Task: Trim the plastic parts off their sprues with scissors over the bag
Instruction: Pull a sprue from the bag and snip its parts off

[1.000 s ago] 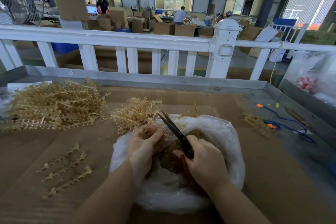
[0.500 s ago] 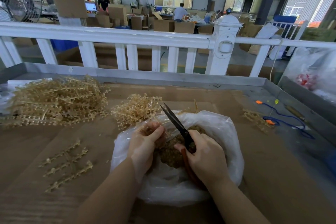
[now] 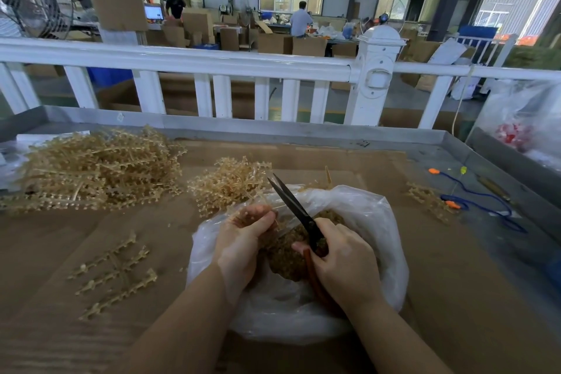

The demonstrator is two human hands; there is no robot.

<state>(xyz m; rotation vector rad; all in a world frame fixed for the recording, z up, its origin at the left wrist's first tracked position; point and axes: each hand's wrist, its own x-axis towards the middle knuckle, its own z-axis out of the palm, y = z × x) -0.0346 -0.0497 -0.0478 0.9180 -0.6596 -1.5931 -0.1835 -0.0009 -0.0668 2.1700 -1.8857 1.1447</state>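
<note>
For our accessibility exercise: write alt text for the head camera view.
Over an open plastic bag of trimmed parts, the right hand holds scissors, blades slightly parted, beside a sprue gripped in the left hand. Piles of sprues lie on the cardboard-covered table.

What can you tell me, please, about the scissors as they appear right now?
The scissors have long, dark, pointed blades and reddish-brown handles. The blades are parted slightly at the tips and point up and away to the left, above the open white plastic bag. The right hand grips the handles, fingers curled round them, hiding most of the loops. The blades sit just right of the left hand, which holds a tan sprue piece; whether the blades touch it is unclear.
</note>
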